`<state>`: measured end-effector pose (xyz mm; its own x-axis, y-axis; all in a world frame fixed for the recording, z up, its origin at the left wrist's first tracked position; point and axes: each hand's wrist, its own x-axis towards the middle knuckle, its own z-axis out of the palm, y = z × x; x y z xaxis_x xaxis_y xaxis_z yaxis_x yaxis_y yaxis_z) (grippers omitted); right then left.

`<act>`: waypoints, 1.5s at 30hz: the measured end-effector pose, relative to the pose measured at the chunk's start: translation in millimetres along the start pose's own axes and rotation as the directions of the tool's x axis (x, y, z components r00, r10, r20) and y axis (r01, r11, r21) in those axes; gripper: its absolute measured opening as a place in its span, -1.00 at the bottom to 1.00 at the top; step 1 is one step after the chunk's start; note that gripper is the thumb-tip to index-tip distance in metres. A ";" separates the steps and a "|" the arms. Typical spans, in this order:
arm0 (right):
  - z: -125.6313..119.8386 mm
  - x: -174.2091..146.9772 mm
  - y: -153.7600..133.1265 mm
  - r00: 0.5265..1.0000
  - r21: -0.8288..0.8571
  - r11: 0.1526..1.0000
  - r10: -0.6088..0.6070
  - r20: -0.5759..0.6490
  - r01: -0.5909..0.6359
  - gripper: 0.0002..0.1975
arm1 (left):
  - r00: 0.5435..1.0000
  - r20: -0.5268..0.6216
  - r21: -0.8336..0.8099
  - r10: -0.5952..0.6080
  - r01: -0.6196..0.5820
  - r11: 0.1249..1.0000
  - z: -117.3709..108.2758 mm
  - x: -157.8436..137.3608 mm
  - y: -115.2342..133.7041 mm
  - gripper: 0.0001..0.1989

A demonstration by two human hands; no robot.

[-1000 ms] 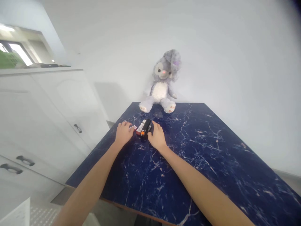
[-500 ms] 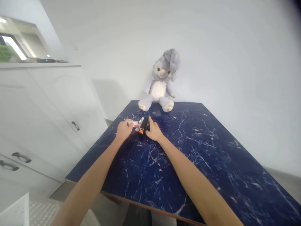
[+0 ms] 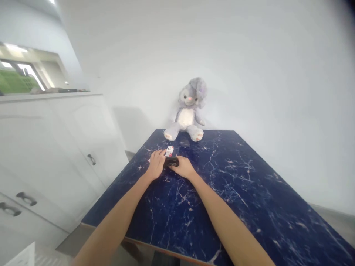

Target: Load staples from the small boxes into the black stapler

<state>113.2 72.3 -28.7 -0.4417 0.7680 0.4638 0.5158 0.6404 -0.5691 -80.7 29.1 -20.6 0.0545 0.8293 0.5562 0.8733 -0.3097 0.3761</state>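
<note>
Near the far part of the table, both my hands meet at a long black object that looks like a stapler [image 3: 171, 161]. My right hand [image 3: 183, 167] is closed round its right end. My left hand [image 3: 156, 165] grips the left end, with its fingers bent over it and partly hiding it. Just beyond the stapler stands a small white and red box [image 3: 169, 150], close to my left fingertips. A sliver of something white [image 3: 149, 160] shows at the outer side of my left hand; most of it is hidden.
A grey plush rabbit [image 3: 185, 117] sits at the table's back edge against the white wall. The table [image 3: 238, 192] has a dark blue marbled top. White cabinets [image 3: 69, 136] stand to the left, with a green basket [image 3: 16, 82] on the counter.
The stapler has turned from lengthwise to crosswise. My left hand has gone from a white and red box to the stapler. The camera has tilted up slightly.
</note>
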 end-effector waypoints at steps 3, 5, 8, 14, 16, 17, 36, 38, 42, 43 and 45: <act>0.1 2.3 6.6 0.997 0.266 0.963 0.064 -0.042 -0.051 -0.75 | 0.986 0.166 -0.005 0.024 -0.023 1.000 4.5 -1.4 -8.5 -0.40; -0.2 5.0 13.2 0.987 0.483 0.870 0.145 -0.067 -0.095 -0.67 | 0.987 0.152 -0.009 0.058 -0.057 0.998 1.6 0.3 -12.7 -0.38; -0.1 10.2 23.7 0.939 0.653 0.733 0.330 -0.097 -0.190 -0.66 | 0.993 0.067 0.063 0.093 -0.097 0.993 -6.2 3.0 -14.3 -0.37; 5.7 16.6 37.2 0.858 0.686 0.675 0.493 -0.145 -0.272 -0.55 | 0.976 0.218 0.246 0.026 -0.081 0.966 -6.2 -4.4 -10.4 -0.34; 8.0 16.6 38.8 0.851 0.692 0.669 0.502 -0.153 -0.270 -0.50 | 0.974 0.226 0.283 -0.002 -0.063 0.957 -3.2 -7.2 -8.3 -0.25; 8.9 16.3 39.1 0.848 0.692 0.670 0.505 -0.159 -0.270 -0.48 | 0.975 0.221 0.302 -0.023 -0.046 0.952 -2.2 -8.0 -7.6 -0.23; -18.9 -15.3 17.5 0.999 -0.065 0.998 0.027 0.032 -0.025 -0.86 | 0.973 0.222 0.358 -0.066 -0.019 0.934 -0.5 -8.3 -13.6 -0.37; -18.9 -15.1 20.2 0.999 -0.056 0.998 0.022 0.028 -0.020 -0.86 | 0.971 0.228 0.351 -0.074 -0.012 0.936 -2.3 -7.9 -14.5 -0.38; -18.0 -14.5 20.4 0.999 -0.048 0.998 0.046 0.013 -0.045 -0.86 | 0.970 0.231 0.345 -0.080 -0.004 0.939 -5.4 -8.2 -16.0 -0.40; -18.1 -14.9 19.6 0.998 -0.043 0.998 0.057 0.018 -0.056 -0.86 | 0.970 0.230 0.345 -0.081 -0.003 0.939 -5.3 -8.3 -16.6 -0.39; -19.1 -16.5 18.5 0.997 -0.036 0.996 0.077 0.026 -0.076 -0.88 | 0.970 0.228 0.347 -0.086 0.001 0.938 -4.2 -8.4 -18.1 -0.39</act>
<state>144.1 71.7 -33.9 -0.4192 0.8146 0.4008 0.5742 0.5799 -0.5779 -99.0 25.8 -29.0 0.0884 0.9369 0.3382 0.9872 -0.1278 0.0959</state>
